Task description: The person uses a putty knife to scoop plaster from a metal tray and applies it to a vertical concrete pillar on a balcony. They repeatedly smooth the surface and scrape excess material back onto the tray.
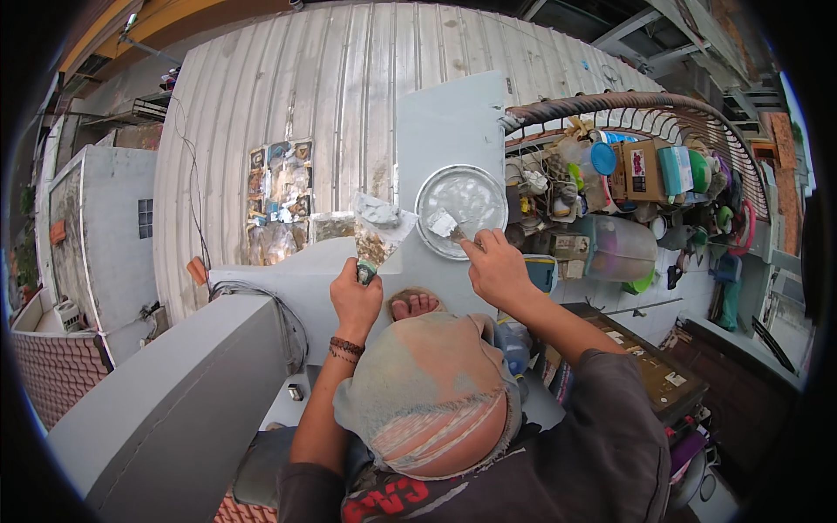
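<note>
My left hand [356,301] is closed round the green handle of a wide putty knife [373,247]. A lump of grey paste [377,211] sits on its stained blade, near the far edge. In my right hand [497,268] is a smaller putty knife [459,235], its blade tip coated in white-grey paste. That tip is over a round, pale grey lid or shallow pan [475,193], smeared inside, on the grey ledge; I cannot tell whether it touches. The two blades are apart, the wide one left of the round rim.
My bare foot [414,304] stands on the grey ledge [449,109]. Beyond and left lies a corrugated metal roof [349,78] with a patch of debris [281,196]. To the right, a curved railing [602,103] borders piled boxes and a clear plastic bin [619,248]. Cables [292,318] loop over the parapet.
</note>
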`<state>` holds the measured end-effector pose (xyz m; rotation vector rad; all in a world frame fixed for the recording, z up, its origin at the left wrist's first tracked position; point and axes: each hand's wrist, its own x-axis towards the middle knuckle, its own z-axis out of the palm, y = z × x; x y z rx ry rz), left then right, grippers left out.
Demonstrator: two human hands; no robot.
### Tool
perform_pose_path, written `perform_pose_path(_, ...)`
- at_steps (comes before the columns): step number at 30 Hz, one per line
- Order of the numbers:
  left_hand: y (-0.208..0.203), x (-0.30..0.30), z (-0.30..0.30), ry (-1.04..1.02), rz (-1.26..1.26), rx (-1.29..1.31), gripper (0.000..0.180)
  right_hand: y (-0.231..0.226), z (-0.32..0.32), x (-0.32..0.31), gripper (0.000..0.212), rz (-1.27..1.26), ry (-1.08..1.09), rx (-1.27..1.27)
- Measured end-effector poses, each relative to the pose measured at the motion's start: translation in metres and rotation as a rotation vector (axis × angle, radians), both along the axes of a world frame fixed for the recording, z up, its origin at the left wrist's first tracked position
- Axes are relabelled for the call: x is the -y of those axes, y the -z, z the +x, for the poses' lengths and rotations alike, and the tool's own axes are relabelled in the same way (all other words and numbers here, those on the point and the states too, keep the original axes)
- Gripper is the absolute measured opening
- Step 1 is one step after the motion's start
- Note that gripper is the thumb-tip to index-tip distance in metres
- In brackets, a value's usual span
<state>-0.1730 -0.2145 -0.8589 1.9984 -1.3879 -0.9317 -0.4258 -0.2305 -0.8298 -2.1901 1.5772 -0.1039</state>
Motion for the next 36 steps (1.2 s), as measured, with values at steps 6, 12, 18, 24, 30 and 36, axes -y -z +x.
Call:
perform_pose_path(6,0.006,-0.003,0.005,-0.023,-0.024,0.006,0.017,-0.014,-0.032,0.012,0.037,-0.109,-0.016,-0.019)
perform_pose_path(12,0.005,-0.003,0.003,0.007,0.044,0.040,0.016,-0.010,-0.052,0.017,0.037,-0.015,-0.018,-0.096)
perform_pose_path(18,0.017,-0.007,0.001,0.009,0.094,0.018,0.018,-0.005,-0.044,0.035,0.037,-0.161,0.086,0.012)
perform_pose_path(24,0.011,-0.007,-0.003,0.043,0.143,0.129,0.020,-0.004,-0.037,-0.014,0.039,0.071,0.106,-0.069)
perform_pose_path(30,0.019,-0.014,-0.002,0.075,0.148,0.125,0.021,-0.015,-0.043,-0.001,0.038,-0.031,0.245,-0.033)
perform_pose_path(36,0.026,-0.020,0.002,0.092,0.156,0.185,0.022,-0.017,-0.036,-0.020,0.041,0.162,0.176,-0.016)
